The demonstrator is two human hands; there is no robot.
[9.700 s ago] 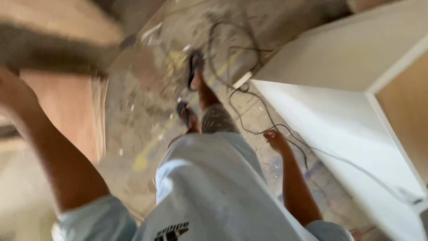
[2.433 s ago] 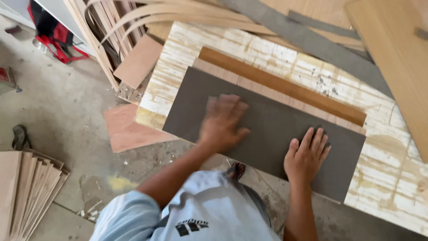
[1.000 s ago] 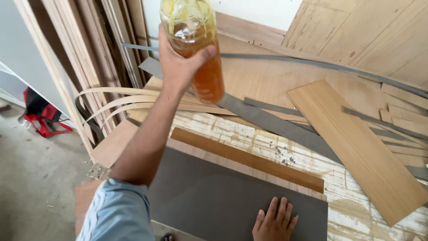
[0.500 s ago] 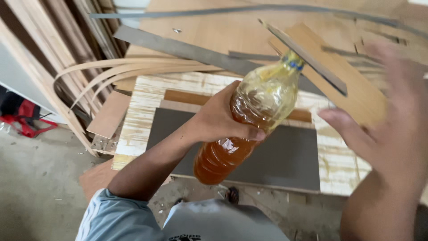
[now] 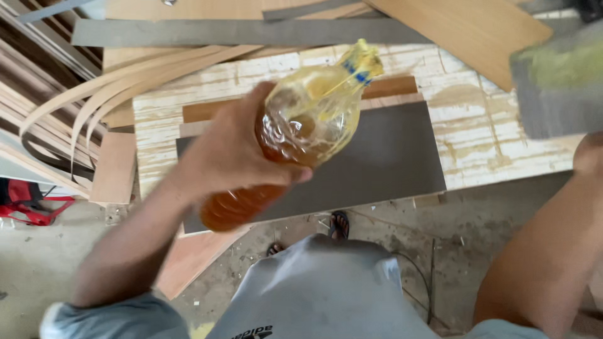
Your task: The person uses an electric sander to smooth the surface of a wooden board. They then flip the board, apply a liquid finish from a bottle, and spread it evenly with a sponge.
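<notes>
Working over the glue-streaked plywood board (image 5: 502, 138), I see the grey laminate sheet (image 5: 389, 157) along its near edge. My left hand (image 5: 232, 157) wraps a plastic bottle of amber adhesive (image 5: 295, 132) above it, best tilted slowly. My right hand's fingers are out of sight, so I cannot tell their state.

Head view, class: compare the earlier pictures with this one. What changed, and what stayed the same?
The left hand took up a bottle of amber liquid and brought it down over the grey sheet. The right hand left the sheet; a blurred grey block appeared near it. The sheet stayed flat on the board.
</notes>
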